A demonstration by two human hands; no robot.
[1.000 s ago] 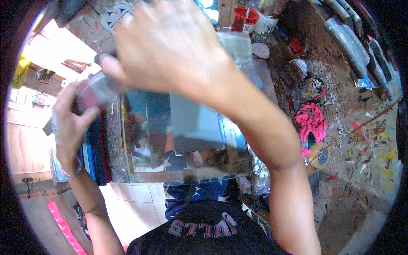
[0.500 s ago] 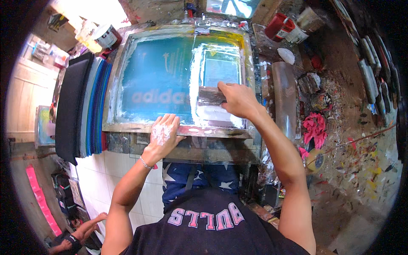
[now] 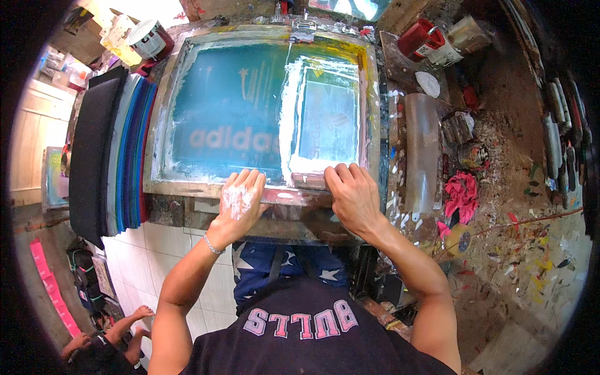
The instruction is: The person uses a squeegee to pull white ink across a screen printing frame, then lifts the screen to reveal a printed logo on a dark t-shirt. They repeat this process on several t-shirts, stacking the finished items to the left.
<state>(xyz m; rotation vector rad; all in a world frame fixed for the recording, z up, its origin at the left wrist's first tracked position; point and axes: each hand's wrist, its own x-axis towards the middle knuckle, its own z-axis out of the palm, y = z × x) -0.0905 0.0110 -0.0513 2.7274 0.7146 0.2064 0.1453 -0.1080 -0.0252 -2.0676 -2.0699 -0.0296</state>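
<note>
The head camera looked down from the person's head, placed at the near side of the framed screen (image 3: 228, 112) and facing steeply toward it. It was rather near, so the screen filled the upper middle; its wide fisheye also took in the black shirt (image 3: 300, 353) before the screen and tiled floor (image 3: 131, 265) nearer than its left corner.

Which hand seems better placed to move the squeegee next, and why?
Probably the right hand: its fingers curl at the right end of the squeegee. The left hand rests on the near edge of the wooden frame, apart from the squeegee.
</note>
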